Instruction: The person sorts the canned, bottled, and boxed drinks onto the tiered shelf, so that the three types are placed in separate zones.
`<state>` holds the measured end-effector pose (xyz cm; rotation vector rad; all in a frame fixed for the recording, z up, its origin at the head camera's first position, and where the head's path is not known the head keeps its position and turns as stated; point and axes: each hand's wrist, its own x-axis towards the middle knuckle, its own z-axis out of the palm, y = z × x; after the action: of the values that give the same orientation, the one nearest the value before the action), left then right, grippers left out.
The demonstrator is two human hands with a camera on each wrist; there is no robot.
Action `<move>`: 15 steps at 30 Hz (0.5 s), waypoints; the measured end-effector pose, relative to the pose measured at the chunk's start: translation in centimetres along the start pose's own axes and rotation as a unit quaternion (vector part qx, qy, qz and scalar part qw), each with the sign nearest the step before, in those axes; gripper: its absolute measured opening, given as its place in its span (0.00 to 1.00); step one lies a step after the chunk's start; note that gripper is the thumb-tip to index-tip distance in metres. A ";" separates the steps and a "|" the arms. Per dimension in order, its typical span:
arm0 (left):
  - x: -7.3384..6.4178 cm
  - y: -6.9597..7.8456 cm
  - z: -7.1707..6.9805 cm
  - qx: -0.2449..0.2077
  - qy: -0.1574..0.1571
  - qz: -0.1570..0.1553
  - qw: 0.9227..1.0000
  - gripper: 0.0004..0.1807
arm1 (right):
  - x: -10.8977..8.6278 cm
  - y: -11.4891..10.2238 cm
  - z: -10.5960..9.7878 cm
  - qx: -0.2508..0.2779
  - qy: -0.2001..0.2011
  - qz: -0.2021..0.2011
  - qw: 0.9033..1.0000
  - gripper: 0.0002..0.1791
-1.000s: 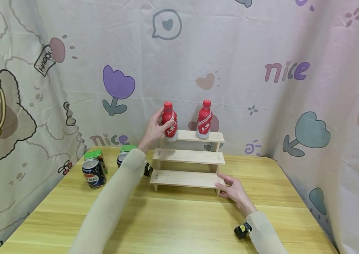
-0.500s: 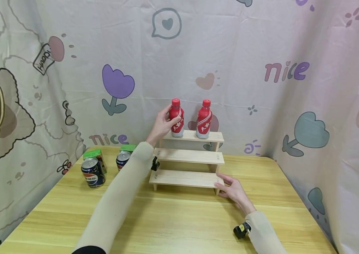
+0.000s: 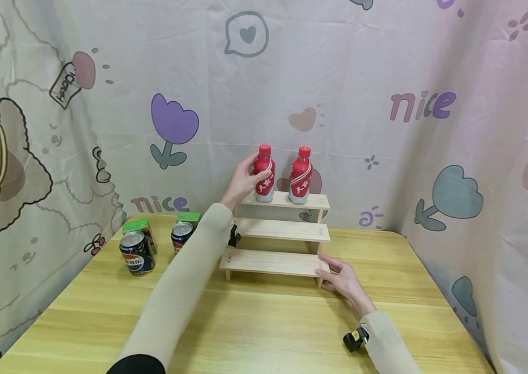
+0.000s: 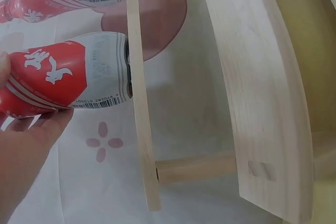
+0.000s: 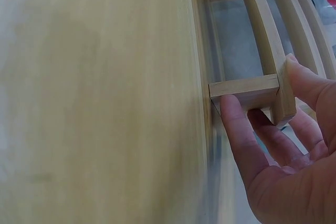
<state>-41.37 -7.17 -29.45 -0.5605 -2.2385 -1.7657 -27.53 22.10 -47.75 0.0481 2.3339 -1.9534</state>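
One red bottle (image 3: 266, 189) with a pale base stands upright in the person's left hand (image 3: 240, 183), thumb across its front and fingers round its far side, and from where I stand its base looks to be down on the top board (image 3: 282, 200) of a three-step wooden rack (image 3: 282, 229). Just to the right of that hand, a little apart from the held bottle, a second bottle (image 3: 300, 179) like it stands on the same board. Lower and farther right, the right hand (image 3: 345, 283) pinches the right end of the lowest board (image 3: 264, 262), thumb on top and fingers at the leg (image 5: 252, 85) beneath. Below and well to the left of the left hand, a dark blue can (image 3: 136, 254) stands before a green-topped box (image 3: 138, 227); nearer the left sleeve (image 3: 184, 285), which partly hides it, another can (image 3: 180, 235) stands before another such box (image 3: 189, 218). Cans, boxes and rack share a wood-grain table (image 3: 254, 332), and behind both hands hangs a pale cloth (image 3: 352, 67) printed with tulips and hearts.
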 end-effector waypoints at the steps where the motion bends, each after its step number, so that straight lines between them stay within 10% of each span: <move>1: 0.1 0.0 0.1 0.000 0.002 0.000 1.000 0.35 | 0.0 0.0 0.0 -0.001 -0.001 -0.001 1.000 0.32; 15: 0.7 0.0 0.2 0.004 0.002 -0.030 1.000 0.36 | 0.4 0.8 -0.3 -0.003 -0.004 0.006 1.000 0.39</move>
<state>-42.03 -6.90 -29.21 -0.4934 -2.2808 -1.7842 -27.91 22.49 -48.52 0.0519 2.3288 -1.9376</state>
